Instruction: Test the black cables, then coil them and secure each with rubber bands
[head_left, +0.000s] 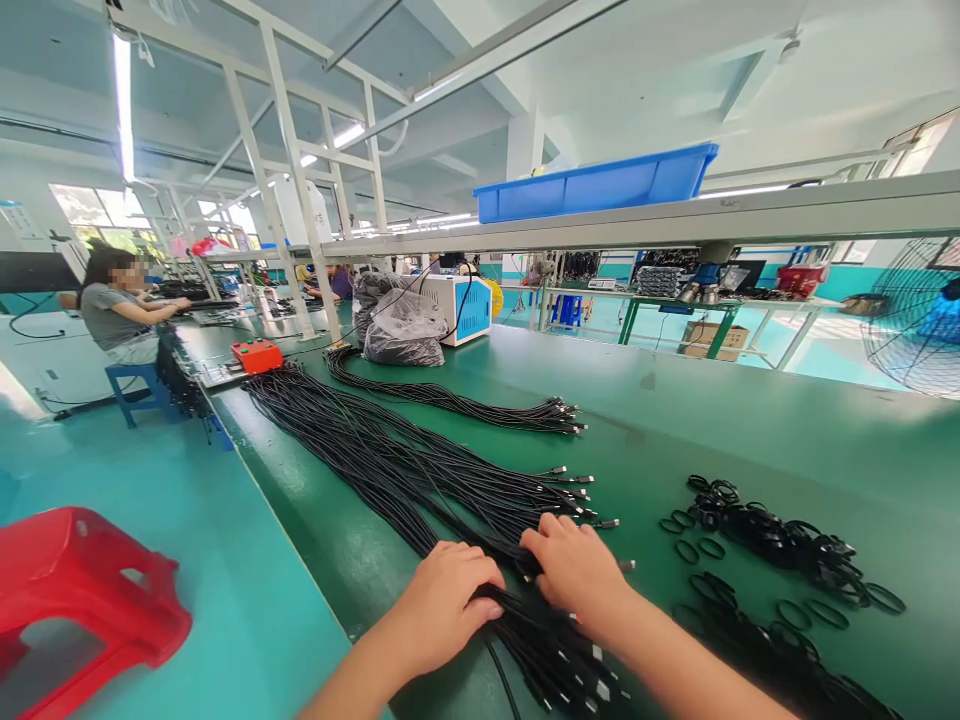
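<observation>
A long bundle of black USB cables [375, 455] runs along the green table toward me, its metal plugs fanned out at the near end. Wrapped round a bunch of these cables is my left hand [456, 600], thumb and fingers closed. Just to its right, my right hand [574, 570] bends its fingers over the cables beside the plugs; its fingertips are partly hidden. Below both hands, cable ends with silver plugs [562, 675] spread over the table. A second, thinner cable bundle [457, 400] lies farther back.
Black rubber rings [780, 545] lie in piles at the right. A clear plastic bag [405, 325] and a blue-and-white machine [465, 308] stand at the back. An orange box [257, 355] sits by the left edge; a red stool [82, 590] is on the floor. A person sits far left.
</observation>
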